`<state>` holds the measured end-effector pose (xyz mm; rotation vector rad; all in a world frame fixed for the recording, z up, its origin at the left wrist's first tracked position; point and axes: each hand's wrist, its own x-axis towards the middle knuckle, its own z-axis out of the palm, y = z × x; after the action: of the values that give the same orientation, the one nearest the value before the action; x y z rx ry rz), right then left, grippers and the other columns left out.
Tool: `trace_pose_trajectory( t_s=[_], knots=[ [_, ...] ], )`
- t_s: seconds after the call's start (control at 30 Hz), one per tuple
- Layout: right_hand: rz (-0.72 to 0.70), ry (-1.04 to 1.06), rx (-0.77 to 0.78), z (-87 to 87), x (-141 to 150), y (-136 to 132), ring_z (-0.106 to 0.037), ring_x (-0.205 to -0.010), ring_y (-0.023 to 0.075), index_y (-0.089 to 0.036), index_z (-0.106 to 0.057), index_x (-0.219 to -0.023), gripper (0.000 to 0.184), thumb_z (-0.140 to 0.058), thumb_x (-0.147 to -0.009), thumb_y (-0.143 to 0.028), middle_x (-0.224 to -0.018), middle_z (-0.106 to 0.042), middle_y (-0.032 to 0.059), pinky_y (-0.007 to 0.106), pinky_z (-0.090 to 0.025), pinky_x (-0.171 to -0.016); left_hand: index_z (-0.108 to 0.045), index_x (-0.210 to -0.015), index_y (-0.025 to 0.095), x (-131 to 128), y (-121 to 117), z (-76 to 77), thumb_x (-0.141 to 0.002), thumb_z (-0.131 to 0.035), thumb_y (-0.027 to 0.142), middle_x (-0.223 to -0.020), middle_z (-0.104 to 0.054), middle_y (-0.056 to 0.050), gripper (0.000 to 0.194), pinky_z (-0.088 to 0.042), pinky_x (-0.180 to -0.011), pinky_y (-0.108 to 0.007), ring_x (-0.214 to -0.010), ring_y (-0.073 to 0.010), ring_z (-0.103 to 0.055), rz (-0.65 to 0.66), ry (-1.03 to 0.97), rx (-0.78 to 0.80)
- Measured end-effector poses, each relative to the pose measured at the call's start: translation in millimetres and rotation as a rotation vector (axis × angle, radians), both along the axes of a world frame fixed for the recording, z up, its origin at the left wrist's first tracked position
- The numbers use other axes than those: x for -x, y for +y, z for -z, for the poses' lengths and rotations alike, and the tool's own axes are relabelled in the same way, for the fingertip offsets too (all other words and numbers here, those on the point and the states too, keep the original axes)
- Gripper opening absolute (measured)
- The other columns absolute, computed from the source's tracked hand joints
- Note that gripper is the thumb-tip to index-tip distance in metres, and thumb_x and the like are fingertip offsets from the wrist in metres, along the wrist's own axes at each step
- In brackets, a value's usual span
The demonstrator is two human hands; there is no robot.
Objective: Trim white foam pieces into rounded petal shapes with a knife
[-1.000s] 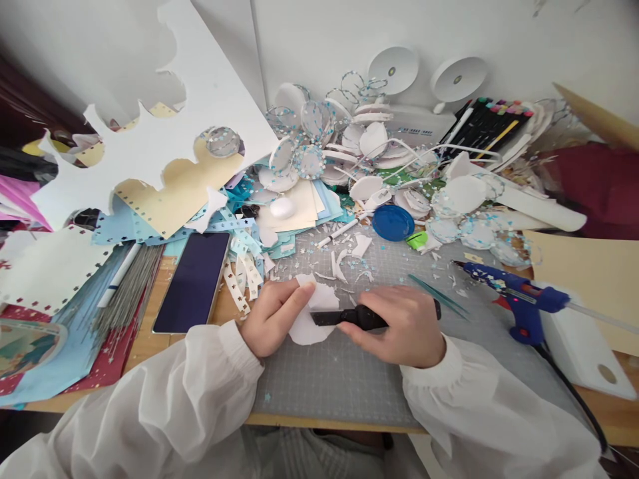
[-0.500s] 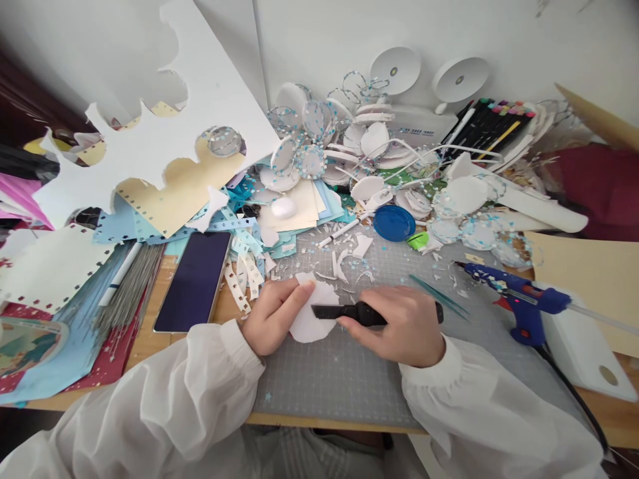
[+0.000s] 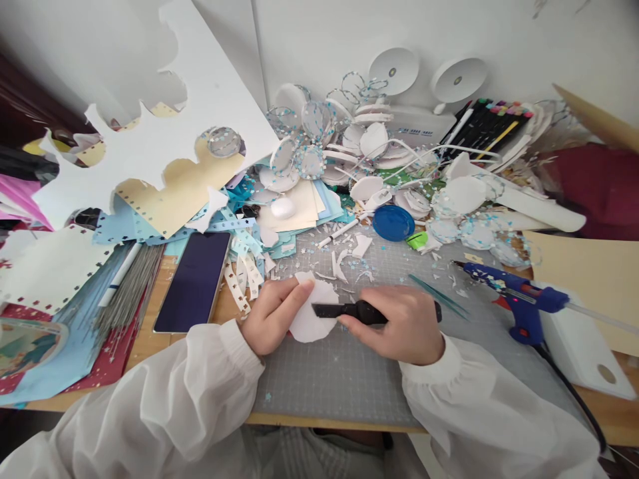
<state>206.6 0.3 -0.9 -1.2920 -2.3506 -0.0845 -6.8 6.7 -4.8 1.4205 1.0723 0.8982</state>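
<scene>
My left hand point(image 3: 273, 315) presses a white, roughly petal-shaped piece of paper point(image 3: 310, 319) flat on the grey cutting mat point(image 3: 344, 372), fingers closed over its left edge. My right hand point(image 3: 402, 323) is wrapped round a black craft knife point(image 3: 344, 311). The knife lies nearly level and its tip rests on the paper, just right of my left fingertips. White sleeves cover both forearms.
A dark phone point(image 3: 194, 281) lies left of the mat. A blue glue gun point(image 3: 514, 293) stands at the right with its cable trailing down. A blue lid point(image 3: 393, 222), a pen point(image 3: 342, 233), teal tweezers point(image 3: 436, 295), paper scraps and white beaded flowers point(image 3: 319, 143) crowd the back.
The knife has shifted slightly up across the paper compared with a second ago. My left hand has stayed on the paper.
</scene>
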Motion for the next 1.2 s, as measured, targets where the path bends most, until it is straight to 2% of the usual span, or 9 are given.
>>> trace_pose_trajectory(
  t_s=[0.6, 0.73, 0.83, 1.2],
  knots=[
    [-0.015, 0.037, 0.030, 0.3, -2.2, -0.4, -0.047, -0.044, 0.0110, -0.019, -0.050, -0.059, 0.043, -0.049, -0.084, -0.054, -0.048, -0.051, -0.0013, 0.026, -0.024, -0.048, -0.041, -0.055, 0.017, 0.7, 1.0, -1.5, -0.092, -0.043, 0.046, -0.046, -0.039, 0.004, 0.048, -0.026, -0.042, -0.022, -0.044, -0.0070, -0.038, -0.024, 0.062, -0.028],
    [-0.023, 0.092, 0.054, 1.8, -2.6, 0.0, -0.048, -0.044, 0.0107, -0.019, -0.052, -0.065, 0.042, -0.045, -0.088, -0.053, -0.048, -0.051, -0.0020, 0.025, -0.027, -0.048, -0.041, -0.056, 0.017, 0.3, 1.2, -0.1, -0.092, -0.043, 0.047, -0.046, -0.040, 0.005, 0.047, -0.028, -0.043, -0.022, -0.044, -0.0073, -0.038, -0.034, 0.036, -0.007],
    [0.018, 0.122, 0.017, 3.1, -1.8, 1.1, -0.049, -0.044, 0.0105, -0.018, -0.055, -0.070, 0.040, -0.048, -0.087, -0.053, -0.049, -0.054, -0.0024, 0.024, -0.029, -0.048, -0.041, -0.058, 0.017, 0.1, 1.7, 2.9, -0.092, -0.043, 0.049, -0.048, -0.042, 0.005, 0.047, -0.029, -0.042, -0.022, -0.044, -0.0076, -0.040, -0.071, 0.006, 0.014],
    [0.056, 0.075, -0.064, 2.5, 0.5, 1.4, -0.046, -0.043, 0.0093, -0.018, -0.052, -0.058, 0.044, -0.050, -0.088, -0.051, -0.046, -0.050, -0.0026, 0.024, -0.028, -0.048, -0.043, -0.061, 0.017, 0.0, -0.8, 3.9, -0.094, -0.040, 0.046, -0.048, -0.043, 0.005, 0.044, -0.029, -0.043, -0.022, -0.044, -0.0071, -0.042, -0.079, 0.020, -0.047]
  ],
)
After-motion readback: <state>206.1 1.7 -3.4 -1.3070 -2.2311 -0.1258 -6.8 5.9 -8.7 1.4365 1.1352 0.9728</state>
